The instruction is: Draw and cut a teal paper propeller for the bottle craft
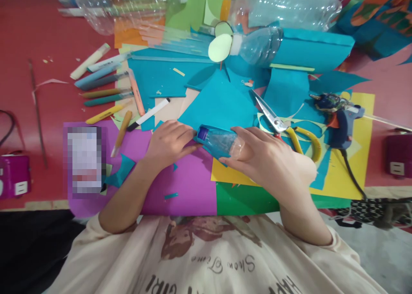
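A small clear plastic bottle [222, 142] with a blue cap [203, 133] lies on its side in front of me, cap towards the left. My right hand [262, 150] is closed around the bottle's base, thumb on the near side and fingers on the far side. At the cap end, my left hand [175, 141] has its fingertips closed on the edge of a blue paper piece [215, 150] that sits under and beside the bottle. Just beyond, a larger blue sheet [222, 101] lies flat. Scissors [280, 124] with yellow handles rest open right of my right hand.
Several markers [103, 79] lie at the left, above a phone [84, 160] on purple paper [183, 186]. A glue gun [344, 122] with its cord lies at right on yellow paper [357, 174]. At the back stand large clear bottles [289, 6] and a bottle [259, 45] joined to blue paper.
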A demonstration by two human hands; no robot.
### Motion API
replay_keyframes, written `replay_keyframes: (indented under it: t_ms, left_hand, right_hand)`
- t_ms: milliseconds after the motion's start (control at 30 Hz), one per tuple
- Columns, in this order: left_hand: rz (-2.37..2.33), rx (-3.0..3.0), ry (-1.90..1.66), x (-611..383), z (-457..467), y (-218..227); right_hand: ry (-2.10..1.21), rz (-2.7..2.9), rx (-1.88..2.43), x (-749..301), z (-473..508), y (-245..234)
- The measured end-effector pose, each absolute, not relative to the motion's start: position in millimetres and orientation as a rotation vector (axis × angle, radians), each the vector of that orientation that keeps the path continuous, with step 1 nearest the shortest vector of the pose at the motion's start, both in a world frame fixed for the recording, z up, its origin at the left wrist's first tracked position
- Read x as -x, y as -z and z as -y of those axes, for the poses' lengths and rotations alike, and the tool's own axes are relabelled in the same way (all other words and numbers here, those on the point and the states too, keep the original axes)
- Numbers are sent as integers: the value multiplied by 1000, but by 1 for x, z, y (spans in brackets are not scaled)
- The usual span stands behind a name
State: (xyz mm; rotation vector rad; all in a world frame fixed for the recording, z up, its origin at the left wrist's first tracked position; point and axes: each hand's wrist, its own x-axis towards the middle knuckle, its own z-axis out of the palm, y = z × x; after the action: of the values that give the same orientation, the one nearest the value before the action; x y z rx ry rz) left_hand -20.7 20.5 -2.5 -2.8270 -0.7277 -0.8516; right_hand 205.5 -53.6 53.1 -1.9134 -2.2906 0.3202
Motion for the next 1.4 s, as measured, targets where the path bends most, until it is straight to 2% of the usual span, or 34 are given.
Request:
replay_keyframes:
  t_ms: [200,500,767,900,1100,1233,1400]
  left_hand:
    - [656,2870,927,22,-21,3]
    - [837,2974,950,21,-17,8]
    - [829,3018,863,22,-19,9]
    - [1045,3177,765,28,-19,0]
    - [1848,3372,1304,28,-16,-2]
    - [1923,3466,1511,23,-15,4]
    - [1893,3528,1452,22,-14,4]
  right_hand:
    - [-349,2277,1943,-205,54,-53]
    - [-368,2288,1918,-203,54,-56]
    - [-310,2302,1871,-204,57,-52]
    - [-338,2323,1865,-205,57,-54]
    - [-330,2360,1776,-206,63,-55]
    - [-341,2368,1761,-206,66,-54]
    - [-299,2364,1720,-205,66,-53]
